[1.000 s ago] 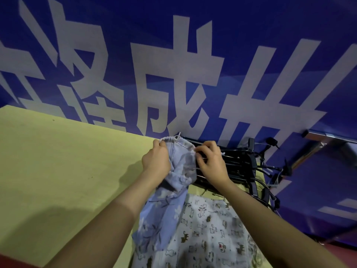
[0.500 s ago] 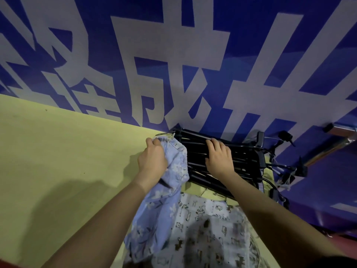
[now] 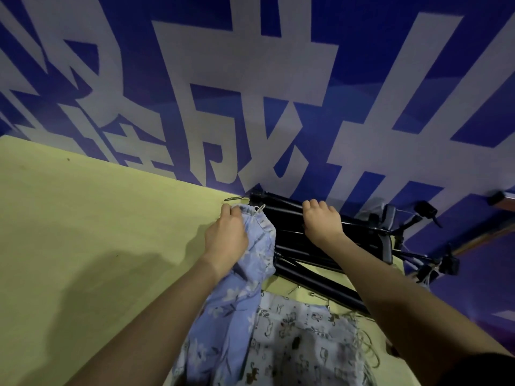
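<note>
My left hand (image 3: 226, 237) grips the gathered waistband of a light blue flowered garment (image 3: 228, 307) near the yellow table's far edge. The garment hangs down towards me over my left forearm. My right hand (image 3: 321, 220) curls its fingers over a bar of a pile of black hangers (image 3: 292, 246) lying against the wall. A white garment with small animal prints (image 3: 303, 346) lies flat on the table below both hands.
The yellow table (image 3: 92, 232) stretches to the left. A blue wall banner with big white characters (image 3: 250, 93) stands right behind it. Black clips and cords (image 3: 429, 263) stick out at the right end of the hanger pile.
My right hand let go of the blue garment's waistband and moved right onto the black hangers, then further up to a far bar. The left hand kept its hold.
</note>
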`<action>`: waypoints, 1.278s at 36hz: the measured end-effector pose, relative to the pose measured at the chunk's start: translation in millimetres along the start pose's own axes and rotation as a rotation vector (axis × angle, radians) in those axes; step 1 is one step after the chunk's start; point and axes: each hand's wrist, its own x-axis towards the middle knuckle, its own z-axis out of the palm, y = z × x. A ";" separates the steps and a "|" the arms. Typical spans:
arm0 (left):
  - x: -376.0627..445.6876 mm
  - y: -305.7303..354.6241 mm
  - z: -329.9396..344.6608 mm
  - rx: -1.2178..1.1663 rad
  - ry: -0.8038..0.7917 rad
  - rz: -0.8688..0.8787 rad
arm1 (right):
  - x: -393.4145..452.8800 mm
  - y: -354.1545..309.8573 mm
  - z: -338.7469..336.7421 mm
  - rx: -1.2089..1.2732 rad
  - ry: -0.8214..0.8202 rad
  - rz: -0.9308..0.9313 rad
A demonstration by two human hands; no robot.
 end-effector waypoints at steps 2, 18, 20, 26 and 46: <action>-2.1 -1.9 -0.2 0.002 -0.002 -0.001 | -3.4 0.7 -7.0 0.003 0.061 -0.003; -29.6 1.3 -25.5 -0.194 -0.023 0.039 | -58.4 0.6 -76.0 0.198 0.292 -0.007; -33.0 2.3 -25.9 -0.245 -0.044 0.056 | -68.4 0.7 -81.7 0.256 0.345 0.005; -47.2 6.1 -32.0 -0.423 -0.090 0.100 | -102.3 4.1 -98.5 0.399 0.427 -0.035; -103.3 12.5 -64.9 -0.458 -0.075 0.189 | -154.9 -5.1 -69.4 0.135 0.116 -0.246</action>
